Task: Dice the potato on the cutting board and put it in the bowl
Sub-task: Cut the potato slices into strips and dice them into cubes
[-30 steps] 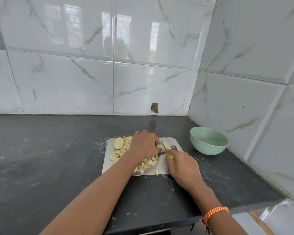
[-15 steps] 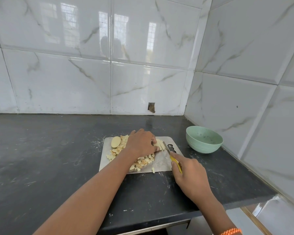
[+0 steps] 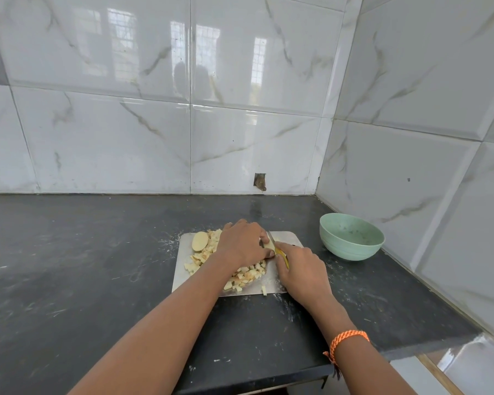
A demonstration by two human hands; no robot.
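Dark stone counter (image 3: 69, 266) fills lower frame; glossy marble-veined tile walls (image 3: 111, 132) meet at right corner, reflecting windows.

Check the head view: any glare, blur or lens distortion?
Head view: window glare on the wall tiles; wide-angle bowing at the countertop edges; soft daylight, faint shadows; left hand, right hand and bowl reasonably sharp.

Black counter (image 3: 69, 266), scuffed and dusted white. Marble-look wall tiles (image 3: 111, 138); small hole (image 3: 260, 181) at their base. Orange wristband (image 3: 347, 339).
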